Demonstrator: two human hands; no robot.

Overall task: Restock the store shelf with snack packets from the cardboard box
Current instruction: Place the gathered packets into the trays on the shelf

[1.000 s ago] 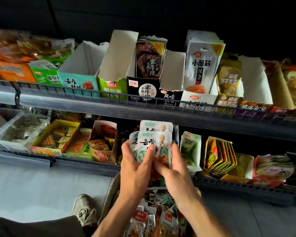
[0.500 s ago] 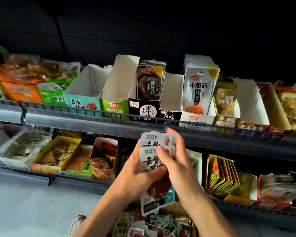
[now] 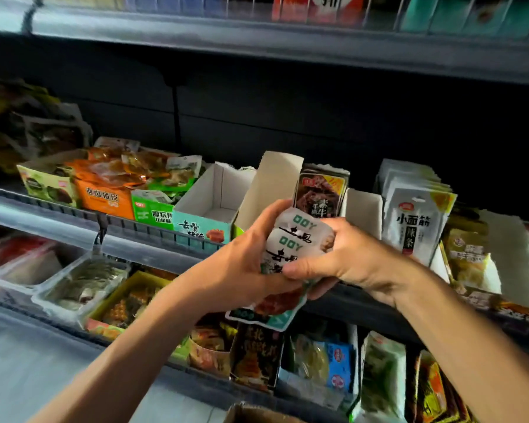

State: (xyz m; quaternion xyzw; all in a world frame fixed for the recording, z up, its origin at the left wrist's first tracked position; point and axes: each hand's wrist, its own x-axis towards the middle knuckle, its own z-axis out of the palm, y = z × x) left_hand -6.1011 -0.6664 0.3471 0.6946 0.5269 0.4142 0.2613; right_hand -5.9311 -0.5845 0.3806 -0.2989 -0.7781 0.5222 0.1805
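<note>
Both hands hold a small stack of white-and-green snack packets [image 3: 290, 242] in front of the middle shelf. My left hand [image 3: 242, 264] grips the stack from the left, fingers curled over its top. My right hand [image 3: 348, 254] pinches it from the right, thumb across the front. Just behind and left of the stack stands a teal display carton [image 3: 209, 206], open at the top and showing a bare white inside. Only a corner of the cardboard box [image 3: 251, 415] shows at the bottom edge.
The middle shelf rail [image 3: 135, 239] runs under cartons of orange, green, dark and white packets [image 3: 409, 221]. A lower shelf holds trays and boxes of snacks [image 3: 83, 285]. An upper shelf [image 3: 287, 47] overhangs close above. Pale floor [image 3: 28, 377] lies at the lower left.
Both hands have risen with the packet stack from the lower shelf level to the middle shelf. The view tilted up, so the cardboard box has nearly left the frame.
</note>
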